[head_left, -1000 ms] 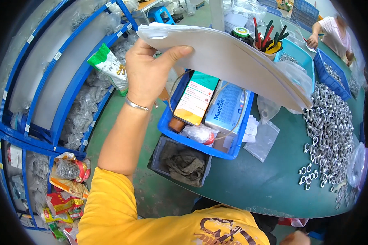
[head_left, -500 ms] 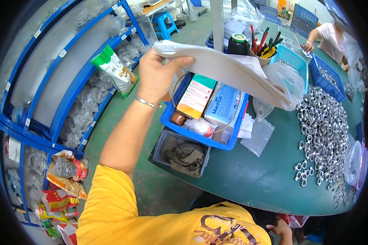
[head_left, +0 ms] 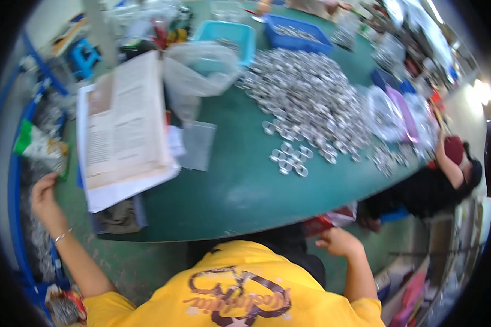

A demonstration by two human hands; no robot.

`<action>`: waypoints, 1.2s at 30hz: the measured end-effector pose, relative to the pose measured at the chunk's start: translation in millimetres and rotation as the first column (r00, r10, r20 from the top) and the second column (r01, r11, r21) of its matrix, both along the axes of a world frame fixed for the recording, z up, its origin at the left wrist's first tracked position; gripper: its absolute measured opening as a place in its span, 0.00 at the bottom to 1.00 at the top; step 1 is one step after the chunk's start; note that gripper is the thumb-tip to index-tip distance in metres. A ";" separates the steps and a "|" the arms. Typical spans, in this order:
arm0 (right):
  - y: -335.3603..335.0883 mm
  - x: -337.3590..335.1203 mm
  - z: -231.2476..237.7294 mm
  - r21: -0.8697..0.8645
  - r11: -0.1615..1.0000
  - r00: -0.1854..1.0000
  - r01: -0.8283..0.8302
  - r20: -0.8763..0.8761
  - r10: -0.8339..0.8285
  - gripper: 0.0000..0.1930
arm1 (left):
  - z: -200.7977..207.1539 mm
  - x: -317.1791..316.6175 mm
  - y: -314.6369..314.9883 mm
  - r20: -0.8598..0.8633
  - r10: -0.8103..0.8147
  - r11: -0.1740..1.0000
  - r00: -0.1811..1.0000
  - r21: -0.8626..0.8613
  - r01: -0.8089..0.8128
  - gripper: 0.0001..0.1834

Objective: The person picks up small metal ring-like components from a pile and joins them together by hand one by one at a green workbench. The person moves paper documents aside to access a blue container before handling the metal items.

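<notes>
My left hand (head_left: 46, 200), a silvery bracelet at its wrist, is off the table's left end with nothing in it and its loosely bent fingers apart. To its right, a stack of papers (head_left: 126, 128) with a printed, brownish top sheet lies over the blue basket, hiding nearly all of it. Below the table's front edge, my right hand (head_left: 341, 242) is curled closed beside a red and clear plastic bag (head_left: 333, 218); no held thing shows. A large heap of metal ring-shaped parts (head_left: 311, 92) covers the table's far middle, several loose ones at its near side.
A clear bag (head_left: 199, 68) and a small flat bag (head_left: 199, 144) lie right of the papers. Light-blue (head_left: 248, 43) and dark-blue bins (head_left: 297, 41) stand behind the heap. Shelving (head_left: 16, 180) runs along the left. A person in black (head_left: 420, 191) is at the right.
My left hand has let go of the papers and moved down to the left; they now rest over the basket. The view has swung right, bringing a person there into sight.
</notes>
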State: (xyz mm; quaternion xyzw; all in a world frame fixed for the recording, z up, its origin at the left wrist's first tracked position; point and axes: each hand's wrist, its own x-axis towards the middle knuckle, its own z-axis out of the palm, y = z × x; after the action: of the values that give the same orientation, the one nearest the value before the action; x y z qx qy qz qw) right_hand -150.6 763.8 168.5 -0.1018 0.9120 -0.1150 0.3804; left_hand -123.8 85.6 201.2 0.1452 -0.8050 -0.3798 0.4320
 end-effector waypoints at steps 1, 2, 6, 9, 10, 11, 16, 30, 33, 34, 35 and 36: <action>-3.9 -5.8 21.1 -0.164 0.986 0.998 0.036 -0.048 -0.044 0.11 | -7.5 13.2 -14.9 -0.170 0.062 0.978 0.983 0.206 -0.026 0.07; -2.4 -9.2 32.7 -0.246 0.967 0.990 0.062 -0.106 -0.090 0.09 | -5.7 17.0 -7.2 -0.231 0.098 0.973 0.968 0.229 -0.044 0.07; -18.6 -38.6 42.6 -0.527 0.850 0.783 0.020 -0.520 -0.341 0.09 | 22.9 -17.5 114.8 -0.342 0.042 0.999 0.939 0.006 -0.043 0.07; -36.8 -82.4 9.3 -0.508 0.847 0.607 -0.158 -0.726 -0.322 0.21 | 27.5 -54.3 234.7 -0.245 -0.249 0.968 0.937 -0.070 0.239 0.09; -38.8 -98.9 -4.5 -0.430 0.879 0.549 -0.205 -0.794 -0.260 0.26 | 23.6 -66.8 276.0 -0.191 -0.424 0.901 0.885 0.011 0.434 0.10; -48.8 -114.5 -16.5 -0.378 0.904 0.521 -0.201 -0.823 -0.228 0.29 | 17.7 -78.5 296.7 -0.087 -0.562 0.827 0.822 -0.065 0.559 0.10; -92.6 -130.9 -54.9 -0.233 0.945 0.466 -0.228 -0.879 -0.104 0.26 | -29.3 -140.3 376.4 0.324 -0.720 0.622 0.613 -0.089 0.778 0.21; -50.8 -164.7 -61.9 -0.392 0.919 0.367 0.044 -0.849 -0.380 0.27 | -82.3 -194.9 466.3 0.572 -0.608 0.561 0.552 -0.183 0.808 0.28; -57.0 -149.1 -63.0 -0.312 0.940 0.420 -0.136 -0.878 -0.230 0.27 | -85.4 -183.1 462.3 0.541 -0.602 0.623 0.587 -0.142 0.769 0.31; -60.2 -143.1 -62.4 -0.341 0.921 0.455 -0.186 -0.861 -0.227 0.26 | -81.8 -176.4 462.2 0.537 -0.608 0.621 0.584 -0.136 0.772 0.31; -62.0 -135.4 -62.0 -0.371 0.899 0.490 -0.234 -0.844 -0.220 0.26 | -78.3 -165.9 461.8 0.548 -0.594 0.598 0.589 -0.189 0.779 0.32; -62.7 -126.9 -55.6 -0.362 0.889 0.501 -0.281 -0.845 -0.186 0.26 | -77.8 -157.9 458.6 0.554 -0.577 0.575 0.600 -0.246 0.780 0.34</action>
State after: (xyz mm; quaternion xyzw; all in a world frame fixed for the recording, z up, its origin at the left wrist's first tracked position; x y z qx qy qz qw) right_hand -277.5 701.1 112.9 -0.2573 0.9205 -0.2480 -0.1578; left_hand -281.7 544.2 123.3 -0.2149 -0.9335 -0.2737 0.0870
